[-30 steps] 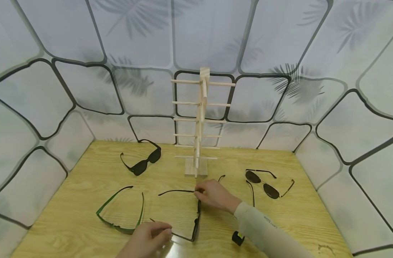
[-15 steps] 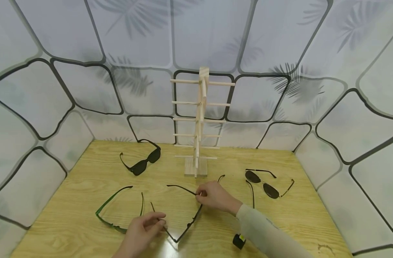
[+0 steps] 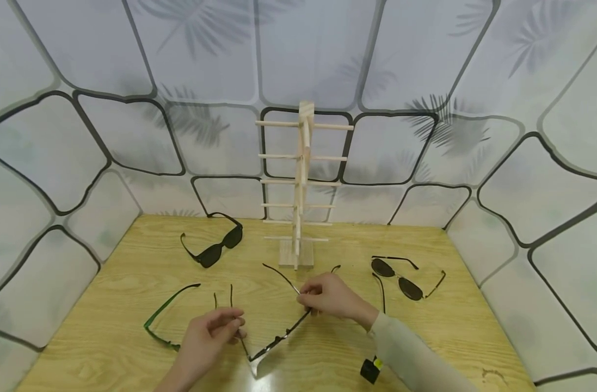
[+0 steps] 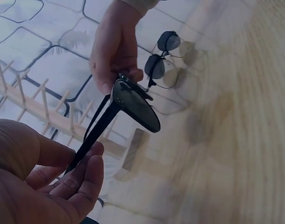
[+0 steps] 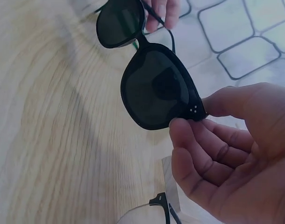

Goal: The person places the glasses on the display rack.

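Both my hands hold a pair of black sunglasses (image 3: 280, 338) with dark lenses, temples unfolded and pointing away from me. In the head view my left hand (image 3: 202, 340) pinches the left temple partway along. My right hand (image 3: 336, 298) pinches the opposite front corner by the hinge. The right wrist view shows the dark lens (image 5: 154, 91) and small light dots near that corner. From the left wrist view, the black temple (image 4: 98, 128) runs between my left thumb and fingers. A bare wooden display rack (image 3: 302, 185) with several pegs stands just beyond the hands.
Green-framed glasses (image 3: 156, 318) lie at left, partly behind my left hand. Black sunglasses (image 3: 215, 251) lie at the back left, and aviator sunglasses (image 3: 410, 288) at the right. Another pair, with a black corner (image 3: 370, 371), is mostly hidden under my right arm. Patterned walls surround the table.
The sunglasses have turned so their temples now point away toward the rack. My left hand has shifted slightly left and up with its temple; my right hand keeps its corner.
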### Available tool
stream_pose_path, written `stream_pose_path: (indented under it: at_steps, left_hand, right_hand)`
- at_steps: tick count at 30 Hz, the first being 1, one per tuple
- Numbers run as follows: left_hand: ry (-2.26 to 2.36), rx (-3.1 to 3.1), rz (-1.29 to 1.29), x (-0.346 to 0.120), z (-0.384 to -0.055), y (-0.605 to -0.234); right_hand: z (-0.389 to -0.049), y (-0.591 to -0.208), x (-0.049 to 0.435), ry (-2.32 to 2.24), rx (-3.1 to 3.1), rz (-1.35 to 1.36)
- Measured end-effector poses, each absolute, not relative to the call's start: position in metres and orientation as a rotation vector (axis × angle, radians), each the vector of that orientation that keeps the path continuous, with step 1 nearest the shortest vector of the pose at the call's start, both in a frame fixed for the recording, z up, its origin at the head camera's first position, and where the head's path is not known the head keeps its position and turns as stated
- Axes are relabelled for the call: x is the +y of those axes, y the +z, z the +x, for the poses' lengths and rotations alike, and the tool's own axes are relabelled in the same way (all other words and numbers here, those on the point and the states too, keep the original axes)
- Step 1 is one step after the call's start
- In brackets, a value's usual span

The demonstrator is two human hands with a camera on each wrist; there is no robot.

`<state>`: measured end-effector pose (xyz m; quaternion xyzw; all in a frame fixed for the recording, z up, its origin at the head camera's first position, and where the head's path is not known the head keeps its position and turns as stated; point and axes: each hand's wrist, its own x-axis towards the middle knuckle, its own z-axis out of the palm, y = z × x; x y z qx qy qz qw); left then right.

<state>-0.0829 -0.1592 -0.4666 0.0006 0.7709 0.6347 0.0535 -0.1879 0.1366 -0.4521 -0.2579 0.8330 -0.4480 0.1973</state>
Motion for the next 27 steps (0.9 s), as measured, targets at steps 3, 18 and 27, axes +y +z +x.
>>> stream_pose_path:
  at_steps: [3, 18, 27]
  left_hand:
    - [1.944, 2.335, -0.007, -0.161, -0.088, -0.460]
    - [1.947, 2.340, 0.056, -0.168, -0.109, -0.438]
    - [1.918, 2.323, 0.116, -0.169, -0.117, -0.422]
  right_hand:
    - [-0.186, -0.451, 0.140, -1.296, 2.266, -0.650]
    - [-0.173, -0.444, 0.147, -1.486, 2.069, -0.454]
    - [-0.169, -0.437, 0.152, -1.565, 2.027, -0.439]
